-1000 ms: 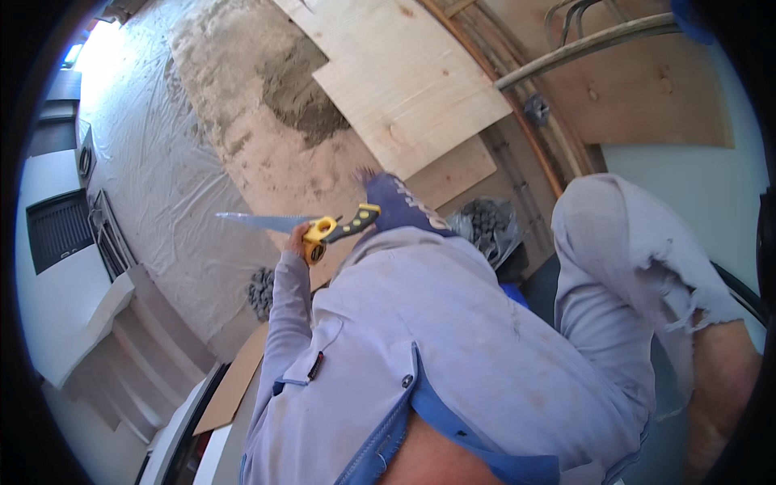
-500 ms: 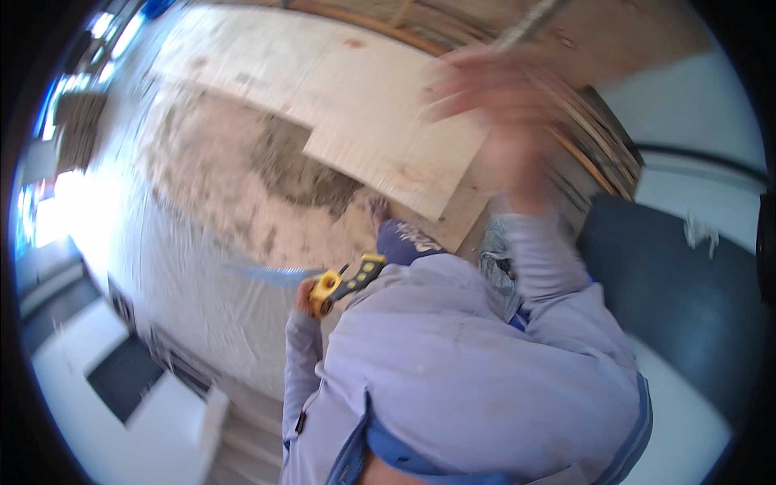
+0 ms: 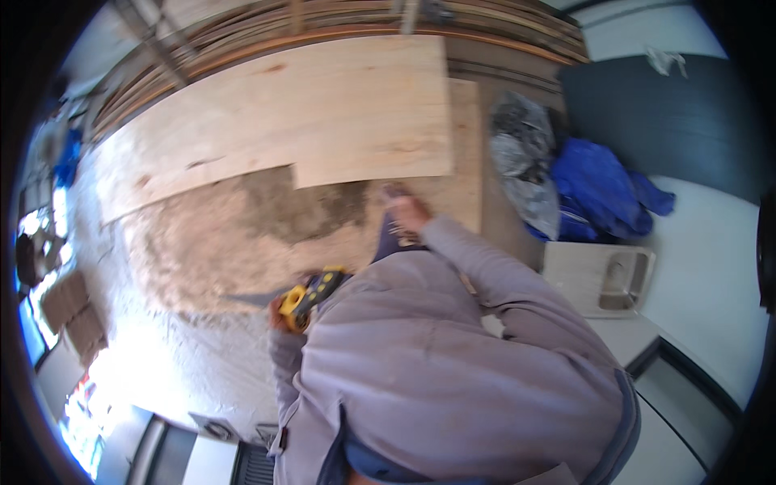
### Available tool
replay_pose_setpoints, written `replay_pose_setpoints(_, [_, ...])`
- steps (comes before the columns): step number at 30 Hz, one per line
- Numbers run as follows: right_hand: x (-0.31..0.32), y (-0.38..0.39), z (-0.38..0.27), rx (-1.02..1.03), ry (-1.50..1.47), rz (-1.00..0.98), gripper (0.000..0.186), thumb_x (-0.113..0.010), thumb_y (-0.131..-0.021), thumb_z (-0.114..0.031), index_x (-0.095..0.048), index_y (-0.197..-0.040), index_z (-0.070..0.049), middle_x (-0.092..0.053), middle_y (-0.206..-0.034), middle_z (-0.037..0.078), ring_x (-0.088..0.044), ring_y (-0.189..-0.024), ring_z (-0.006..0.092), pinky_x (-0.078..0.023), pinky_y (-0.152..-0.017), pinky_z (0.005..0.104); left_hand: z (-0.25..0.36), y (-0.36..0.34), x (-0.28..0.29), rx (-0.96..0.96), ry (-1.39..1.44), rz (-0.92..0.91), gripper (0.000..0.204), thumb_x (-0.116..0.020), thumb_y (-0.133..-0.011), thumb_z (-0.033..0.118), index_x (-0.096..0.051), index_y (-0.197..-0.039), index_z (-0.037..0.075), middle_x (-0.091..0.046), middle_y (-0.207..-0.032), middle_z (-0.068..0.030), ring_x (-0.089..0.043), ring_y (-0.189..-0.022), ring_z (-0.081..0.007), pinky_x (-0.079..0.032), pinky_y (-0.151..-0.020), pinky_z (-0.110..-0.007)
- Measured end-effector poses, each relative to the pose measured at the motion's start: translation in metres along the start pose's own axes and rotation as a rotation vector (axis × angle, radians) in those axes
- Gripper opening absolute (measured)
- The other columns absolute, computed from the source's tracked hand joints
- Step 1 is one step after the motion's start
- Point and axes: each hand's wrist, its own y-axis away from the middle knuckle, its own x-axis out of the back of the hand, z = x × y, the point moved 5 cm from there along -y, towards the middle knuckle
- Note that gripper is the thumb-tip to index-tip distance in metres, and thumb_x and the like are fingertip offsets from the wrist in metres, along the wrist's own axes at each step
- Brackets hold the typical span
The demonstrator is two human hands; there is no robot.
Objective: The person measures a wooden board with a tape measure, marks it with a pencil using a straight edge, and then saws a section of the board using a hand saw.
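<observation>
One handsaw (image 3: 318, 293) still in left hand (image 3: 277, 315), right hand (image 3: 411, 212) now lowered

Sand (image 3: 186, 263) is lying on the floor (image 3: 501, 220) beside a plastic sheet (image 3: 218, 364). There, one board (image 3: 323, 105) is partly covering another board (image 3: 466, 153).

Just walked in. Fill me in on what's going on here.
A person holds a yellow-and-black handsaw in the left hand, its blade pointing left. The right hand, blurred, is out in front near a plywood sheet; I can't tell whether it touches anything. The sheet has a stepped near edge, with a sandy patch beside it. Off to the right are a crumpled blue covering and a metal sink.
</observation>
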Motion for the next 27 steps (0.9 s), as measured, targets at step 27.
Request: replay_pose_setpoints(27, [-0.417,-0.318,-0.358,-0.487,-0.228,-0.199,0.019,-0.057,-0.082,-0.015,-0.059,-0.098,-0.005,-0.060,-0.083,0.007,-0.059,-0.074,0.0177,-0.051,-0.055,0.0322,0.359,-0.018,0.332,0.012,0.349,0.152,0.063,-0.043,-0.076,0.054,-0.055,-0.107,0.000,-0.062,-0.084,-0.0182,-0.061,-0.072,-0.0327,-0.052,-0.063,-0.042])
